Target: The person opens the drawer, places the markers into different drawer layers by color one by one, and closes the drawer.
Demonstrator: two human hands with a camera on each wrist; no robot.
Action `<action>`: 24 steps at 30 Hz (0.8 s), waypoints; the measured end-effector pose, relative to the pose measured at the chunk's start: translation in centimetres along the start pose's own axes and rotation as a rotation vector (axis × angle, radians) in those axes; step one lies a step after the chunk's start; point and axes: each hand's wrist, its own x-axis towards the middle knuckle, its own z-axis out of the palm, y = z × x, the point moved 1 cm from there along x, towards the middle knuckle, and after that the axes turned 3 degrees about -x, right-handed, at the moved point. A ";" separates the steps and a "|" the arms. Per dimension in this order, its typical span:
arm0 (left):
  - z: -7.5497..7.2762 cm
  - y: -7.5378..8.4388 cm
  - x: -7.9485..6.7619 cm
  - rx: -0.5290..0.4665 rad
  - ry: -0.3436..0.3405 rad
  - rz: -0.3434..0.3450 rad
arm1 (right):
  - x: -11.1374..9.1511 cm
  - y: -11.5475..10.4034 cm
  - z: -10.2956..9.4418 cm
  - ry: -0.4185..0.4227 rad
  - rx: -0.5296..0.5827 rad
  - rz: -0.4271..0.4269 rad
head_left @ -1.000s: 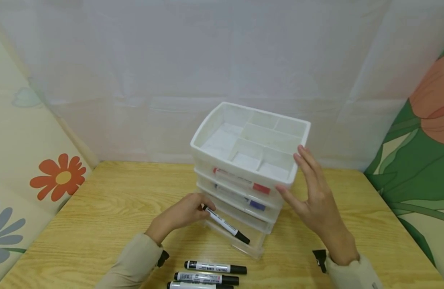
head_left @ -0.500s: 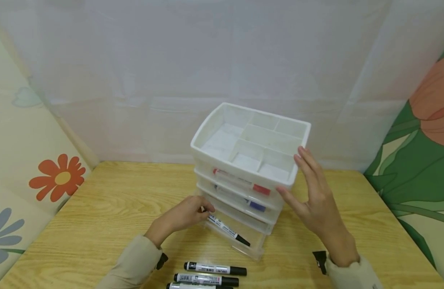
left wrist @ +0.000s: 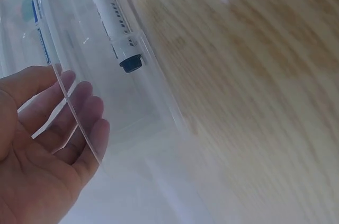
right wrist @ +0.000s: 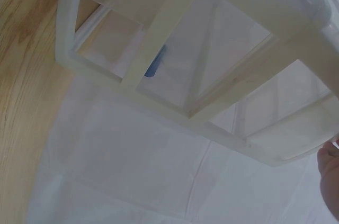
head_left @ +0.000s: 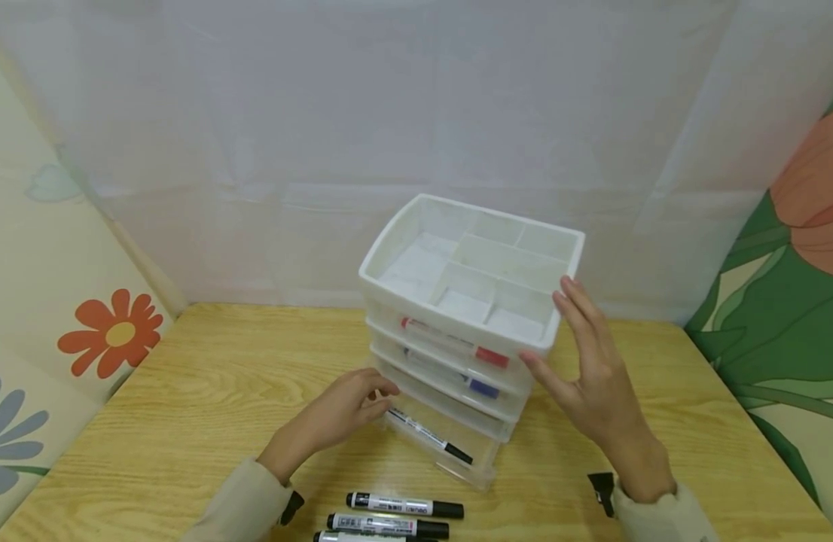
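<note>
A white drawer organizer (head_left: 450,316) stands at an angle on the table, with its clear bottom drawer (head_left: 465,476) pulled out. Inside that drawer lies a black-capped marker (head_left: 426,433), its dark end plug also showing in the left wrist view. My left hand (head_left: 338,414) is at the drawer's left end, fingers loosely bent and apart from the marker. Through the clear plastic its fingertips (left wrist: 94,107) show, with nothing held. My right hand (head_left: 602,384) rests on the organizer's right side near the front corner, fingers extended and thumb spread toward the front.
Black-capped markers, such as this nearest one (head_left: 403,505), lie side by side at the table's front edge. A red marker (head_left: 489,355) and a blue marker (head_left: 480,388) show through the upper drawers. A white sheet (head_left: 308,150) hangs behind the table (head_left: 254,361).
My left hand has let go of the black-capped marker and drawn slightly back to the left. The marker has dropped lower into the bottom drawer. My right hand stays on the organizer.
</note>
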 end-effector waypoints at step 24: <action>1.0 0.7 -3.6 0.182 0.190 0.069 | 0.0 0.0 -0.1 0.008 0.003 0.004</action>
